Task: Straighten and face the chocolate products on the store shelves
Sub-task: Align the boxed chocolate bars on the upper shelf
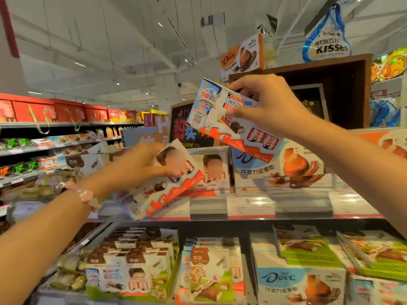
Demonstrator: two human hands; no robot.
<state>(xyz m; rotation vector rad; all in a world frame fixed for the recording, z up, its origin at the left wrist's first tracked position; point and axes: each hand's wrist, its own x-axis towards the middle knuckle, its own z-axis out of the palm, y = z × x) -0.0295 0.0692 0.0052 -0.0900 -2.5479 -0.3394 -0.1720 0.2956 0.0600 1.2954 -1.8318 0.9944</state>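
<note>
Both boxes are being held off the top shelf at a slant, so the likeliest slip, I'd judge, is one sliding from the fingers and knocking the upright Kinder box that is standing on that shelf out of line. The right hand is pinching a Kinder Chocolate box by its upper edge, thumb on the printed face, holding it well above the shelf. The left hand is gripping a second Kinder box, blurred and tilted, its lower corner hanging just past the shelf's front edge.
</note>
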